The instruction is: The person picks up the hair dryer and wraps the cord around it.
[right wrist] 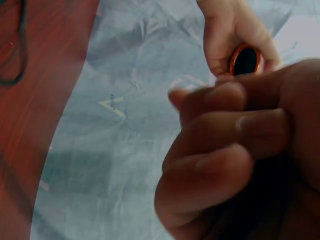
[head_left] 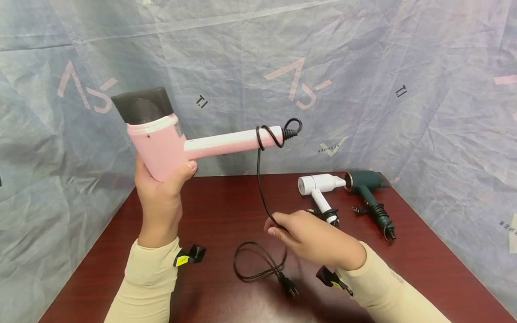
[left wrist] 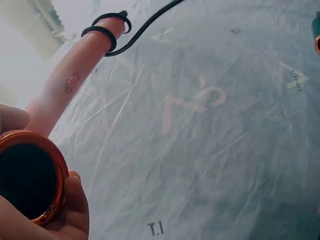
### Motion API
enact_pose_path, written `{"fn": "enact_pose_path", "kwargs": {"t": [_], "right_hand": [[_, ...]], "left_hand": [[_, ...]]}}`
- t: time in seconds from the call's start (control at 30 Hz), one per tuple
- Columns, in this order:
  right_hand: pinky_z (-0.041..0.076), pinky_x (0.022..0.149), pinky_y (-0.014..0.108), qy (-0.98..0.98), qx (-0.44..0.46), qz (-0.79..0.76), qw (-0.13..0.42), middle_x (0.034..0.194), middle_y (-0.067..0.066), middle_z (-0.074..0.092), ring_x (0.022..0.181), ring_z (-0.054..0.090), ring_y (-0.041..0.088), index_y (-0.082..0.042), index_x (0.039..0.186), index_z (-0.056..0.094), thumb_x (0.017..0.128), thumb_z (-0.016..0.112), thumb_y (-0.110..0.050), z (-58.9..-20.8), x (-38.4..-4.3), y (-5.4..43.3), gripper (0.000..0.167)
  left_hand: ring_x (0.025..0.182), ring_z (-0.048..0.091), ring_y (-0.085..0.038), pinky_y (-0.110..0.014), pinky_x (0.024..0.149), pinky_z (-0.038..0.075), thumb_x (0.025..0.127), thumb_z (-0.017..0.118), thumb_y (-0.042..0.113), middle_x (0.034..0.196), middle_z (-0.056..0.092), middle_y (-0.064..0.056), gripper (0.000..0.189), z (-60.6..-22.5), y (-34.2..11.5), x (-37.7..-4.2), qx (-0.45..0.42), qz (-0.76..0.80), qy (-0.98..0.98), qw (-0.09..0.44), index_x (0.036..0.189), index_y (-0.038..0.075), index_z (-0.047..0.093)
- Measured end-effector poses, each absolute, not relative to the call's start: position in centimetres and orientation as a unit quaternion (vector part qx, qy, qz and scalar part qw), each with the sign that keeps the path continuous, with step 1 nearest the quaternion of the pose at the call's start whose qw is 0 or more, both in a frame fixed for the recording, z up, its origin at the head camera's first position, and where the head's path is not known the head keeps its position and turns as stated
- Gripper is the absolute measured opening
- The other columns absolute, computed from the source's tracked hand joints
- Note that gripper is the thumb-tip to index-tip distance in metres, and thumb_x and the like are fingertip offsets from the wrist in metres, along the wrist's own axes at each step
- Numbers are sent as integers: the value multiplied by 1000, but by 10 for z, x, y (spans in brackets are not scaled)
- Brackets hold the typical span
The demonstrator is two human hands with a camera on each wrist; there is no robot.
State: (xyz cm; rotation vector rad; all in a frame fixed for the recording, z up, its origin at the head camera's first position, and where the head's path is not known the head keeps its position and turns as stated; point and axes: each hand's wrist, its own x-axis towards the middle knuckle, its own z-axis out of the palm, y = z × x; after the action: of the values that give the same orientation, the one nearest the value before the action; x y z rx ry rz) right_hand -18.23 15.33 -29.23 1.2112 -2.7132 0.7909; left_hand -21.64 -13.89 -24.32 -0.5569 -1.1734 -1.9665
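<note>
My left hand (head_left: 159, 197) grips the barrel of a pink hair dryer (head_left: 155, 143), held up above the table at the left. A black nozzle (head_left: 144, 106) caps its upper end, and its handle points right. In the left wrist view a copper-coloured ring (left wrist: 64, 172) circles the dark end of the barrel. Two turns of black power cord (head_left: 261, 190) loop round the handle's tip. Lower down, my right hand (head_left: 313, 235) pinches that cord between thumb and fingers. Below it the rest lies in a loose loop on the table, ending in a plug (head_left: 287, 285).
A white hair dryer (head_left: 321, 184) and a dark green hair dryer (head_left: 365, 180) lie at the back right of the reddish-brown table (head_left: 218, 211), cords wound on their handles. Grey printed sheeting (head_left: 242, 89) hangs behind the table and along both sides.
</note>
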Motion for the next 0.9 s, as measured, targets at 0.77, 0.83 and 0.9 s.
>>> {"fn": "enact_pose_path", "kwargs": {"t": [0.77, 0.83, 0.9], "right_hand": [[36, 59, 8, -799, 471, 227, 298, 76, -17, 48, 62, 38, -8, -17, 100, 61, 107, 52, -16, -251, -128, 162, 11], [35, 57, 9, -786, 473, 218, 332, 74, -17, 46, 61, 36, -7, -15, 97, 60, 109, 48, -21, -248, -128, 162, 18], [35, 57, 10, -775, 476, 216, 356, 72, -16, 44, 60, 34, -7, -14, 95, 61, 110, 44, -24, -245, -129, 162, 25]], "left_hand": [[108, 63, -32, -32, 77, 60, 71, 78, -16, 123, 66, -18, 69, -251, -151, -228, -198, -771, -505, 334, 135, 4, 60], [112, 64, -33, -32, 79, 60, 71, 79, -17, 124, 68, -18, 72, -252, -150, -228, -199, -770, -514, 322, 137, 5, 60], [113, 64, -33, -32, 81, 60, 71, 80, -16, 125, 68, -18, 73, -253, -150, -229, -199, -764, -528, 313, 137, 6, 59]]}}
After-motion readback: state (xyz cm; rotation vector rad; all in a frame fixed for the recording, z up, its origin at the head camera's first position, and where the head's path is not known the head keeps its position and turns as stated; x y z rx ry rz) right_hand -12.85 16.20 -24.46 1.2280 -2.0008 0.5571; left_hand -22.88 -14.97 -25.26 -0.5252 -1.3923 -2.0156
